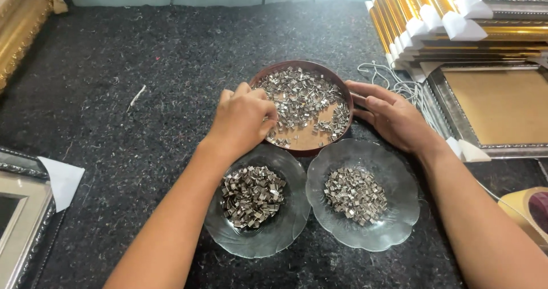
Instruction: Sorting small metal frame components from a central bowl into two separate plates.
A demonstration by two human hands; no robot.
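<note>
The person's left hand (242, 120) is over the near-left part of a round brown tray (343, 93), with the fingers curled down into the heap of small metal clips (302, 98) that fills it. The fingertips are hidden behind the knuckles, so one cannot tell if they pinch a clip or only touch the heap. The right hand (394, 118) lies flat and open against the right outer wall of the tray – it grasps nothing, it only rests there.

The tray stands in the middle of a dark felt table cover (142, 66). Just in front of it are two clear glass dishes, side by side and touching the tray: the left dish (220, 232) holds a pile of clips, and the right dish (399, 220) holds a smaller, flatter pile.

To the right lie a silver picture frame (491, 149), a stack of golden frames (451, 21) and a loose white cord (399, 86).
</note>
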